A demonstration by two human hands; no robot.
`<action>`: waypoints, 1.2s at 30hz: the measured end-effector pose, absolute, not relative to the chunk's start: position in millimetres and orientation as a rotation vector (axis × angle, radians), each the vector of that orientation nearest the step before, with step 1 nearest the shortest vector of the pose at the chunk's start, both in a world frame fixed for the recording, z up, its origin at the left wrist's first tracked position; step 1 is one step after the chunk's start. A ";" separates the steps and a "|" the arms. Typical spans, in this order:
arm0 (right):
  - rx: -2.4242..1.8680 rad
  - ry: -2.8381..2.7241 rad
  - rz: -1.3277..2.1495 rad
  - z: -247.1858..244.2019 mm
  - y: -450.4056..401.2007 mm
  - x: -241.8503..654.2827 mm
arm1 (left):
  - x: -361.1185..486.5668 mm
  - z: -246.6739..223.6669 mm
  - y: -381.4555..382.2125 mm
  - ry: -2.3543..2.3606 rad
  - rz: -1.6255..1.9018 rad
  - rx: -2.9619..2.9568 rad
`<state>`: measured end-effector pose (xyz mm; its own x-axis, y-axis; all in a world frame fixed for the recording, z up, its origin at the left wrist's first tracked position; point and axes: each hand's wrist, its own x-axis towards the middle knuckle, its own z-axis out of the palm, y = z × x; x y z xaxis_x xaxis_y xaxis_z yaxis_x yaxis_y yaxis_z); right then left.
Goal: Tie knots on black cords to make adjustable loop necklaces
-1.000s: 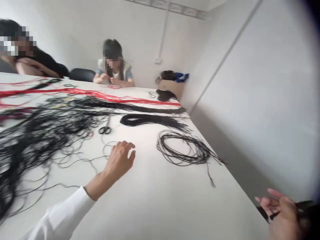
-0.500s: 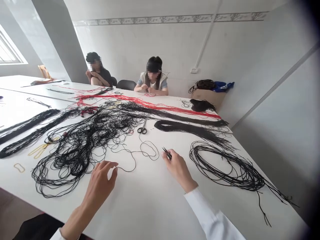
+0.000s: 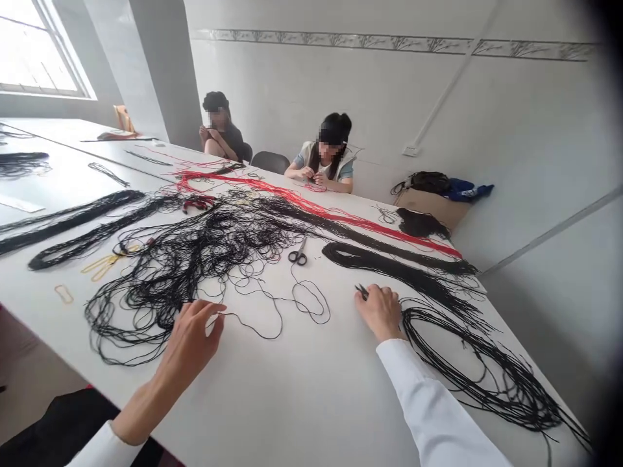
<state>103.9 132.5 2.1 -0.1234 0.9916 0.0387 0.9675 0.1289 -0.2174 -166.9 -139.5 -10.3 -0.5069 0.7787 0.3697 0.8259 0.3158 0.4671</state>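
A thin black cord (image 3: 281, 326) trails from the left hand (image 3: 192, 334), whose thumb and fingers curve, tips apart. The right hand (image 3: 381, 310) is closed around a small dark pointed tool (image 3: 361, 290). Beyond the left hand spreads a black tangle (image 3: 195, 259); scissors (image 3: 298, 257) lie ahead, between both hands; right of the right hand, a coil (image 3: 530, 403).

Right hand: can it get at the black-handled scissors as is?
Probably yes: nothing visible blocks the straight path from the right hand to the scissors. But it holds a dark tool, which might hamper grasping.
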 end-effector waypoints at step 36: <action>-1.629 -1.882 0.486 16.0 246.1 34.3 | -110.5 -39.3 -14.2 -1.998 -0.771 -2.173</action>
<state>34.3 246.1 16.0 -0.0704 0.9777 0.1981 0.7594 0.1813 -0.6249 -110.5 -14.2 -39.3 0.0166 0.9083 0.4180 0.9538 -0.1398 0.2660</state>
